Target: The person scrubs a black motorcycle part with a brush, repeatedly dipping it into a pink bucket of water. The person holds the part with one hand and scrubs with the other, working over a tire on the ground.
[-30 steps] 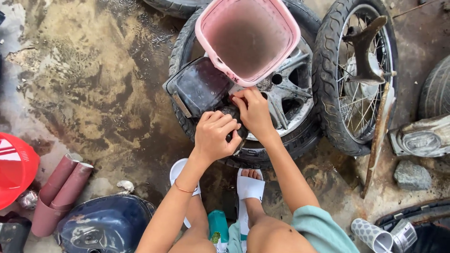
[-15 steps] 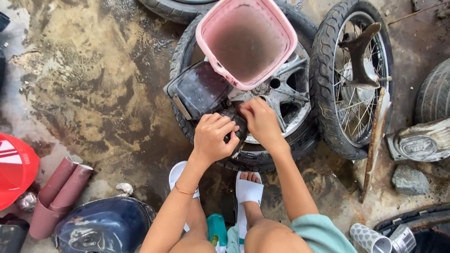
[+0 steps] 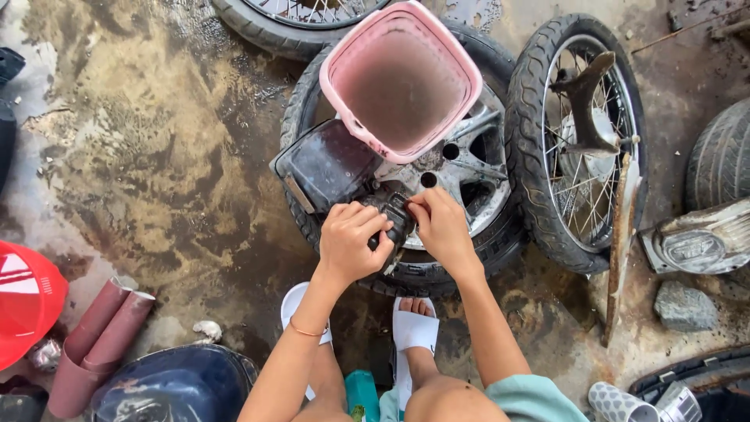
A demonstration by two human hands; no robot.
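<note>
Glossy pink plastic basket (image 3: 402, 82), matt rubber tyre (image 3: 547, 86), seemingly metal spokes (image 3: 582, 187).

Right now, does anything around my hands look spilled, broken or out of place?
Yes. The concrete floor is wet and stained in brown patches, as if liquid has spread. A pink bucket sits tilted on the car wheel. Both hands, left and right, grip a small dark part; damage can't be judged.

red plastic item with white stripes (image 3: 27, 309), far left edge
</note>
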